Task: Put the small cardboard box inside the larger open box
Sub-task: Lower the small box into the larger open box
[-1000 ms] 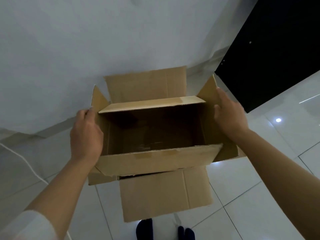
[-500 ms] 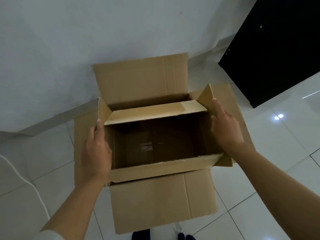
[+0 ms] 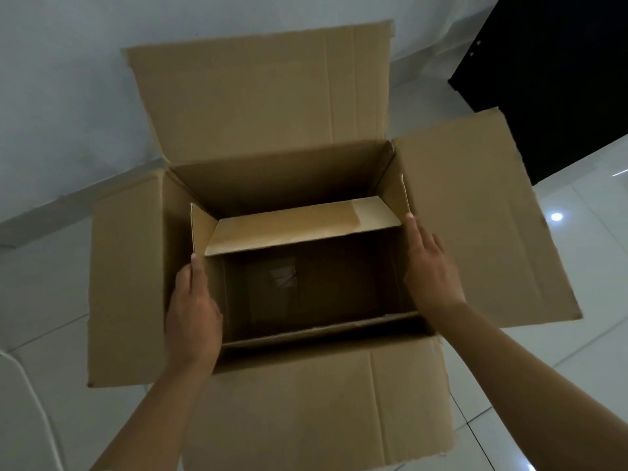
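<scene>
The small cardboard box (image 3: 306, 266) is inside the larger open box (image 3: 272, 107), with its top open and its far flap folded inward, so the dark inside is visible. The left hand (image 3: 192, 311) is placed flat against the left side of the small box, fingers straight and close together, pointing away from the person, and the fingertips reach the upright left flap. The right hand (image 3: 430, 266) is in the same way flat on the right side, fingers stretched forward and together, the fingertips near the standing right flap. Both hands press the small box between the palms; no finger is curled around an edge. Both forearms come from the bottom of the view and go up toward the middle, the left one steeper. The four flaps of the larger box are spread outward, and it stands on a white tiled floor (image 3: 560, 385) near a white wall (image 3: 68, 79). A black panel (image 3: 560, 62) is at the upper right.
</scene>
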Demonstrator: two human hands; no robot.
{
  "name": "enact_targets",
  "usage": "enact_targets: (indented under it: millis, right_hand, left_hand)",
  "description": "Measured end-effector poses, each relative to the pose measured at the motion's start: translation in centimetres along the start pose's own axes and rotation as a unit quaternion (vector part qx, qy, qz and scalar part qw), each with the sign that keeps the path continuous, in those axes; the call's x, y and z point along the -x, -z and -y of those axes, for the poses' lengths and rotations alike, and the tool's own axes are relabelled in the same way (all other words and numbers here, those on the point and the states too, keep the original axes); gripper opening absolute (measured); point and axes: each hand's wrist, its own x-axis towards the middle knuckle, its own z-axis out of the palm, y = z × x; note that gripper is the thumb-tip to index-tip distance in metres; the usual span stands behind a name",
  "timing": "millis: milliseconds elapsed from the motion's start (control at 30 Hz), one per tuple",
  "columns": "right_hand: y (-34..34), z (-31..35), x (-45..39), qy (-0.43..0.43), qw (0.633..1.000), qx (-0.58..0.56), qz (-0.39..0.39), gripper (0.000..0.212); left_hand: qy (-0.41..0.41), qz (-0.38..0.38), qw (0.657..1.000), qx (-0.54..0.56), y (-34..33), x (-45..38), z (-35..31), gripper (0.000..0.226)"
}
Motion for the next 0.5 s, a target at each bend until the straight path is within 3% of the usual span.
enact_targets:
  millis: [100, 200, 333, 500]
  right_hand:
    - [-1.4, -0.2, 0.3, 0.033, 0.995, 0.088, -0.028, 0.078]
    - [-1.8, -1.0, 0.8, 0.015, 0.993, 0.118, -0.001, 0.075]
    - [-1.4, -1.4, 1.2, 0.021, 0.997, 0.078, -0.011, 0.051]
    - [-1.0, 0.4, 2.6, 0.072, 0.997, 0.039, -0.003, 0.065]
  left_hand:
    - [0.014, 0.043, 0.999, -0.021, -0.9, 0.3, -0.1, 0.077]
    - [-0.002, 0.066, 0.995, -0.068, -1.4, 0.7, 0.0, 0.079]
    - [-0.008, 0.068, 0.995, -0.071, -1.2, 1.1, 0.0, 0.078]
    - [-0.084, 0.039, 0.991, -0.100, -1.3, 2.0, -0.6, 0.070]
